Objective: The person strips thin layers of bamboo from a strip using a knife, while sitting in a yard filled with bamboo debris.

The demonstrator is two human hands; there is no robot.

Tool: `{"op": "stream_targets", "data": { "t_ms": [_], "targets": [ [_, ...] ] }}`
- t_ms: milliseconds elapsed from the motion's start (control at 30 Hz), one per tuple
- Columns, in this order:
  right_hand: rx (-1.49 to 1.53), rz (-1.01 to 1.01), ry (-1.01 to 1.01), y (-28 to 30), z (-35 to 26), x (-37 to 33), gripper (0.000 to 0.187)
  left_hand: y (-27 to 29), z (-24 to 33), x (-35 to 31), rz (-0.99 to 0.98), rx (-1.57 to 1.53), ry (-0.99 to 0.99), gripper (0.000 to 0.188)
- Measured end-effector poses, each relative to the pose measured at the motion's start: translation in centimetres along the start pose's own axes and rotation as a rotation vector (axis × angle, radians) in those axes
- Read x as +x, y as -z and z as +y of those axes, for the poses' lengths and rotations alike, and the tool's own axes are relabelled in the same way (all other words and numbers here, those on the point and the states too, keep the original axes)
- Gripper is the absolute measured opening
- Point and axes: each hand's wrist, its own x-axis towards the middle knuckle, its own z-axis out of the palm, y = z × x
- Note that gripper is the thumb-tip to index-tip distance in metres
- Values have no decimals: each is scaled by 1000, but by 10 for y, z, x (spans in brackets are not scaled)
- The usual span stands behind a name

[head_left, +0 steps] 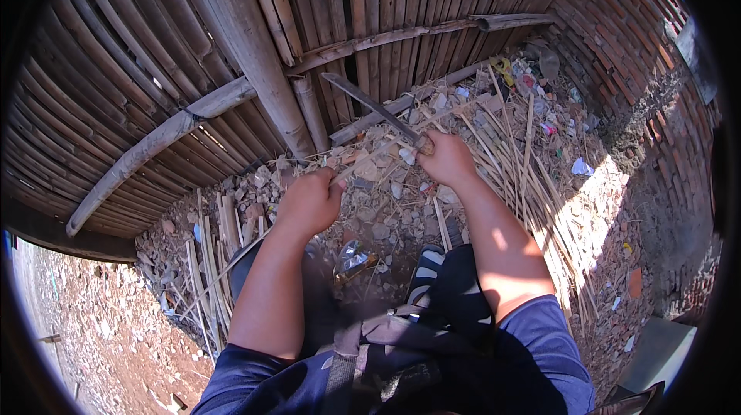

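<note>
While your left hand (310, 200) clenches a thin bamboo strip (363, 159) to steady it, your right hand (446, 157) grips a long knife (370, 102), blade laid on the strip just beyond your left fingers, above rubble ground (386, 214)

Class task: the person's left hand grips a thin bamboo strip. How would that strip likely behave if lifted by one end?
The bamboo strip looks long and very thin, so it would probably flex and droop. It seems light for its length. The left hand and the right hand, holding a knife, suggest it needs steadying.

Bamboo fence (231, 45) ahead; brick wall (633, 52) right; bamboo strips (532, 176) between.
</note>
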Motion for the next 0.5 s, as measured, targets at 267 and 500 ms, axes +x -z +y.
{"op": "stream_targets", "data": {
  "t_ms": [267, 500],
  "targets": [
    [-43, -53, 31, -9, 0, 2, 34, -1, -2, 0, -16, 22, 14, 31],
    [-61, -49, 86, -16, 0, 1, 34, -1, 1, -1, -12, 31, 8, 32]
  ]
}}
